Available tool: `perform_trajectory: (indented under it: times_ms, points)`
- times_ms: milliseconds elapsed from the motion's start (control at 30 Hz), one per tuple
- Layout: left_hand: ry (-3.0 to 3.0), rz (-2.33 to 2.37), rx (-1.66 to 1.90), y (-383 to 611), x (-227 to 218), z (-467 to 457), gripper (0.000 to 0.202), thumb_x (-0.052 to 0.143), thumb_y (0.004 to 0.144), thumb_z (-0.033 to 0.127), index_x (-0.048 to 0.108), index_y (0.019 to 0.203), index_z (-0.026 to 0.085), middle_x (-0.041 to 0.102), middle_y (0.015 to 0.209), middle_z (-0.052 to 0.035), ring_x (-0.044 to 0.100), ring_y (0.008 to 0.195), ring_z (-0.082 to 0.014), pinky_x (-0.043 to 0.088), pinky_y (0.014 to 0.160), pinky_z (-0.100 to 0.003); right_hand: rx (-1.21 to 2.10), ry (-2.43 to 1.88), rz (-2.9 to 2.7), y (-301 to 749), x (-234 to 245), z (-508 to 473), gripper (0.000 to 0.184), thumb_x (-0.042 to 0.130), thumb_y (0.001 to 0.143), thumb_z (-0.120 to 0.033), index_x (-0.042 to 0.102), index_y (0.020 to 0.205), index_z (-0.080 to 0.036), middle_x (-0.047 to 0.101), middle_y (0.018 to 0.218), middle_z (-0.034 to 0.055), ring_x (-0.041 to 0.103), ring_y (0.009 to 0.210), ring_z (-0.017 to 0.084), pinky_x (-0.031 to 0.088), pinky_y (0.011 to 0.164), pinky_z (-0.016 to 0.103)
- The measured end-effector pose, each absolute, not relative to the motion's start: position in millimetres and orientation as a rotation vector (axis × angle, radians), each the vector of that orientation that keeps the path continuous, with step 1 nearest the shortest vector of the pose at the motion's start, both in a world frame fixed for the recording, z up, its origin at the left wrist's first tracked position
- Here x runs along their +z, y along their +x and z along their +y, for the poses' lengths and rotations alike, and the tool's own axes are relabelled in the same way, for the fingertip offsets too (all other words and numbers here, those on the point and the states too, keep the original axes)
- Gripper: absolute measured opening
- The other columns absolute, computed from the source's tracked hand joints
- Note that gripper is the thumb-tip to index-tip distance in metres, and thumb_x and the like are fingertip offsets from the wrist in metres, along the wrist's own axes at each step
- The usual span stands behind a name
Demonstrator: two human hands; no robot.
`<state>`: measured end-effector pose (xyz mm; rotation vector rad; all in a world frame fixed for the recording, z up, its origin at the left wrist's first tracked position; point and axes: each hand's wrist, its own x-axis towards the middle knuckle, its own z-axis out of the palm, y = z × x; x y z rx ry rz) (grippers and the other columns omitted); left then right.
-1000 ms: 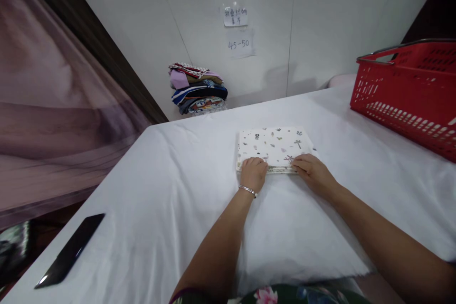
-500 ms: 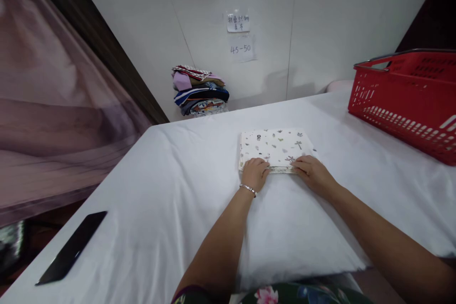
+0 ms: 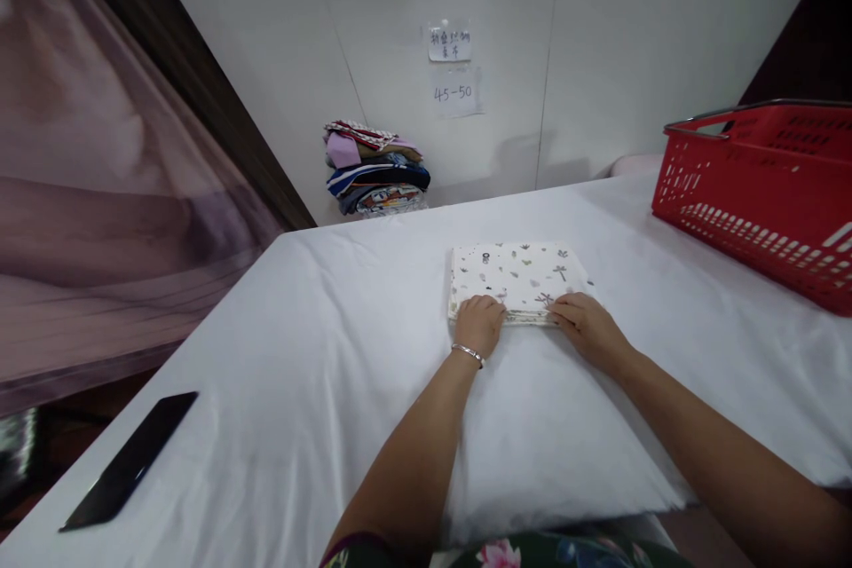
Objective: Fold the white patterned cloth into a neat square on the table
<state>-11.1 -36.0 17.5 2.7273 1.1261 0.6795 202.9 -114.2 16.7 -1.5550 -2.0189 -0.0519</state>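
Observation:
A folded white cloth [image 3: 516, 273] with small printed plants lies flat on the white-covered table [image 3: 266, 346]. Its layered folded edge faces me. At the near left corner, my left hand [image 3: 479, 324], with a silver bracelet on the wrist, grips that edge with curled fingers. My right hand [image 3: 586, 326] pinches the same edge near the right corner, fingertips on top of the cloth. The thumbs are mostly hidden by the hands.
A red plastic basket [image 3: 752, 204] with a metal handle stands at the right. Behind the table's far edge rises a stack of folded fabrics [image 3: 377, 169]. A black flat object [image 3: 130, 461] lies near the left edge. Paper signs [image 3: 456, 91] hang on the wall; a pinkish curtain [image 3: 120, 222] drapes at left.
The view has shifted very slightly. Both hands stay on the cloth's near edge, and the cloth keeps its place on the table.

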Motion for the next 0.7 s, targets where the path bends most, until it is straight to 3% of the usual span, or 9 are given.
perform_trajectory:
  times_ms: [333, 567, 700]
  points:
    - [2.727, 1.058, 0.748, -14.4, 14.3, -35.7, 0.014, 0.052, 0.083, 0.030, 0.060, 0.093, 0.024, 0.058, 0.092, -0.0018, 0.049, 0.091, -0.0169, 0.037, 0.080, -0.033, -0.035, -1.551, -2.056, 206.1, 16.5, -114.6, 0.027, 0.044, 0.086, -0.030, 0.064, 0.103, -0.024, 0.063, 0.099, 0.0079, 0.056, 0.092, 0.024, 0.044, 0.079, 0.040]
    - [2.731, 1.108, 0.694, -13.5, 15.6, -35.5, 0.018, 0.045, 0.087, 0.027, 0.061, 0.093, 0.025, 0.059, 0.092, -0.0027, 0.049, 0.090, -0.0171, 0.037, 0.080, -0.034, -0.050, -1.554, -2.011, 208.4, 13.5, -112.2, 0.028, 0.043, 0.086, -0.029, 0.062, 0.107, -0.025, 0.064, 0.100, 0.0071, 0.056, 0.093, 0.024, 0.045, 0.080, 0.042]
    - [2.722, 1.098, 0.725, -13.2, 13.9, -34.0, 0.018, 0.045, 0.086, 0.027, 0.062, 0.092, 0.024, 0.059, 0.091, -0.0027, 0.049, 0.090, -0.0170, 0.037, 0.080, -0.034, -0.078, -1.589, -1.959, 228.0, 15.1, -117.4, 0.029, 0.051, 0.082, -0.035, 0.062, 0.107, -0.025, 0.062, 0.106, 0.0080, 0.055, 0.098, 0.026, 0.043, 0.086, 0.044]
